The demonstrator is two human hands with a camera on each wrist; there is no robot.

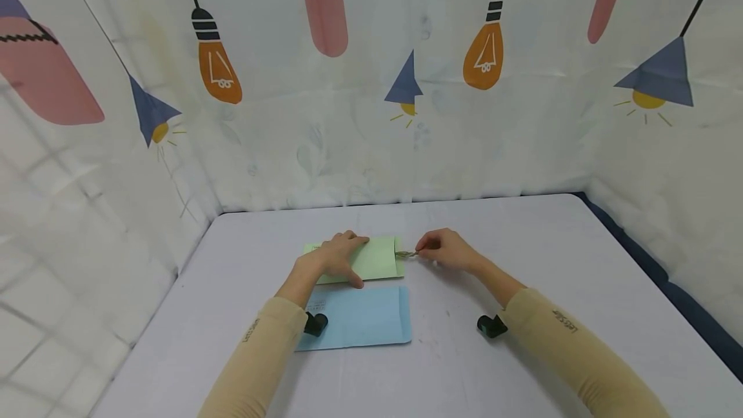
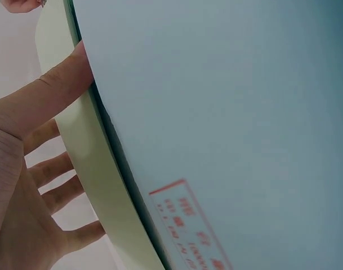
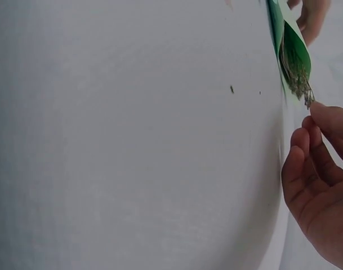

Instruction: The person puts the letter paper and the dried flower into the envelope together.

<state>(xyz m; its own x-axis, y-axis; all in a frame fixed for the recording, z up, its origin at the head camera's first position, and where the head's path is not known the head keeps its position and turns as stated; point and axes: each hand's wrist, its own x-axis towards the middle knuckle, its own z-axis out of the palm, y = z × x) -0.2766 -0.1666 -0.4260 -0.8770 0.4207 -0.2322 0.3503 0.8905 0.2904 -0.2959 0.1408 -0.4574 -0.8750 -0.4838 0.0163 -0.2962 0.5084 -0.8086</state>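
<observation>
A light green envelope [image 1: 380, 258] lies on the table, its right end gaping. From that end sticks a thin bunch of dried flowers [image 3: 299, 84], its tips pinched between thumb and forefinger of my right hand [image 1: 447, 249]. My left hand [image 1: 339, 255] rests spread across the green envelope's left part, thumb toward its near edge and fingers toward its far edge. That hand covers part of the envelope. Just nearer to me lies a light blue envelope [image 1: 362, 318], with red print showing in the left wrist view.
The white table [image 1: 493, 366] reaches back to a curtain [image 1: 360, 147] printed with lamps and bulbs. Small dark crumbs [image 3: 232, 89] lie on the table in the right wrist view. A black wrist camera [image 1: 315, 324] on the left sleeve overlaps the blue envelope.
</observation>
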